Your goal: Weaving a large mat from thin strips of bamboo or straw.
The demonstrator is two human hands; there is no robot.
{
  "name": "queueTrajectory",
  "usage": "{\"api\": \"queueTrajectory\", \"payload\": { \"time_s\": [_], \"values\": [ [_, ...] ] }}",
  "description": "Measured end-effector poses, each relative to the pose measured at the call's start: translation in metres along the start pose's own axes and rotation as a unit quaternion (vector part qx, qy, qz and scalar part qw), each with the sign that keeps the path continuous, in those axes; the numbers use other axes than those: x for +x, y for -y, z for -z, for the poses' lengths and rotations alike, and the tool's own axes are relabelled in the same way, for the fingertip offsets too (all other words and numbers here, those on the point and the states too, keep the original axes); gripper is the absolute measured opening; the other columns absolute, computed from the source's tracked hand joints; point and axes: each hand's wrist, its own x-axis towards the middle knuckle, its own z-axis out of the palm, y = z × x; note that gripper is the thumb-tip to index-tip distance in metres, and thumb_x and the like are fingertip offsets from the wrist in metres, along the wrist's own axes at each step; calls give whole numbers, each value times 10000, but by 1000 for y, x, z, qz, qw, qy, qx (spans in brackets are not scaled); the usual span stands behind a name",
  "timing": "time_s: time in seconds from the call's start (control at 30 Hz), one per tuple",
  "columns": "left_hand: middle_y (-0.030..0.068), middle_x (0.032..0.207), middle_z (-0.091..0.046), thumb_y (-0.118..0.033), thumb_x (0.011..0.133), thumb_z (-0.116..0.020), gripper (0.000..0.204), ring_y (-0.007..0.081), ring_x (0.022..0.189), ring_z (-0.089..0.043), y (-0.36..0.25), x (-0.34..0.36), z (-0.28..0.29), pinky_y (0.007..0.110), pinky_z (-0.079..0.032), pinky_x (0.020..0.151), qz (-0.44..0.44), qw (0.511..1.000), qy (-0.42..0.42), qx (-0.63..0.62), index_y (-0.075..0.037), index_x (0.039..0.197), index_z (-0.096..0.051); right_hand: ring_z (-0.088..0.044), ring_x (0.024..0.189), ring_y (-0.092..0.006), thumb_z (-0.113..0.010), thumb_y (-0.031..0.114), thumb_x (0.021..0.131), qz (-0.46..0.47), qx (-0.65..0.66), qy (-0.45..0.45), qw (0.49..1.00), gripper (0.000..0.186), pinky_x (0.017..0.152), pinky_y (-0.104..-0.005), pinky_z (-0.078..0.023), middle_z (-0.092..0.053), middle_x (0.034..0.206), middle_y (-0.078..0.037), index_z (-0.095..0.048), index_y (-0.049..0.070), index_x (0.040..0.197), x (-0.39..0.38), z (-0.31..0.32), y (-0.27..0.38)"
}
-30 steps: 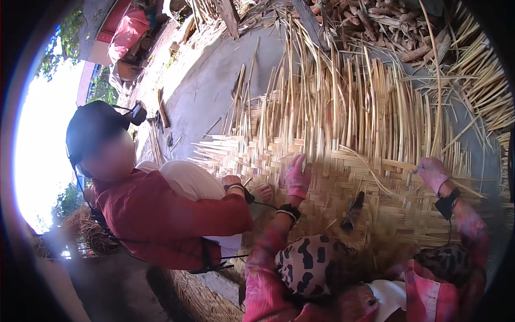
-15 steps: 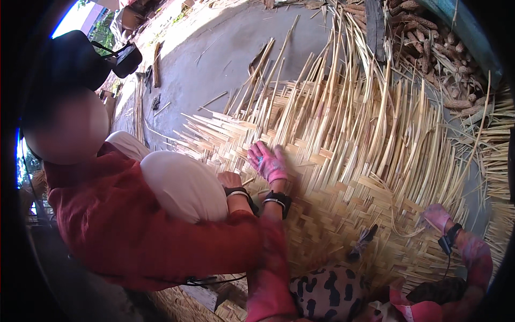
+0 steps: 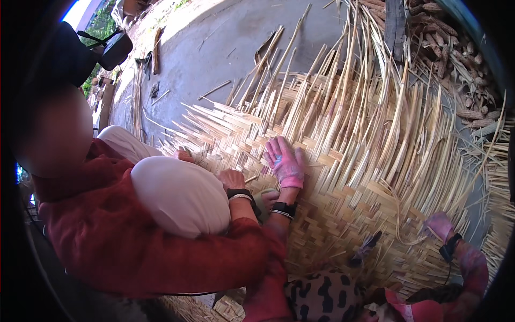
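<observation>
My left hand, in a pink glove, lies flat with its fingers spread on the half-woven reed mat. Long upright strips run from the woven part toward the far side. At the mat's right edge is my right hand, also gloved in pink, with its fingers closed on a thin reed strip that curves away to the left. A dark, slender object of unclear kind rests on the weave near my patterned knee.
A co-worker in a red top and pale trousers crouches close on my left, one hand low by the mat. Corn cobs are heaped at the far right beside a wooden post. More reeds lie along the right edge.
My left hand has shifted a little to the right and settled flat on the mat. The right hand has barely moved. The co-worker's other hand now shows beyond their knee.
</observation>
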Motion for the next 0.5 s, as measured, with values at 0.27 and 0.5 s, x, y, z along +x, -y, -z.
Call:
{"api": "queueTrajectory", "payload": {
  "time_s": [0.27, 0.5],
  "values": [
    [263, 1447, -129, -436, 834, -500, 819, 424, 1353, -45, -33, -32, 18, 518, -38, 1085, -130, 981, 144, 4, 52, 1386, -142, -619, 629, -212, -631, 195, 724, -2, 8, -3, 1000, 82, 595, -329, -508, -621, 676, -47, -693, 160, 764, 4, 12, 11],
    [261, 1430, -185, -380, 787, -584, 820, 411, 1349, -109, -56, -105, 24, 523, -81, 1080, -198, 962, 162, -92, 21, 1386, -192, -609, 651, -190, -604, 176, 716, 56, -58, -29, 996, 121, 582, -316, -496, -608, 692, -25, -685, 192, 805, 3, 16, 14]
  ]
}}
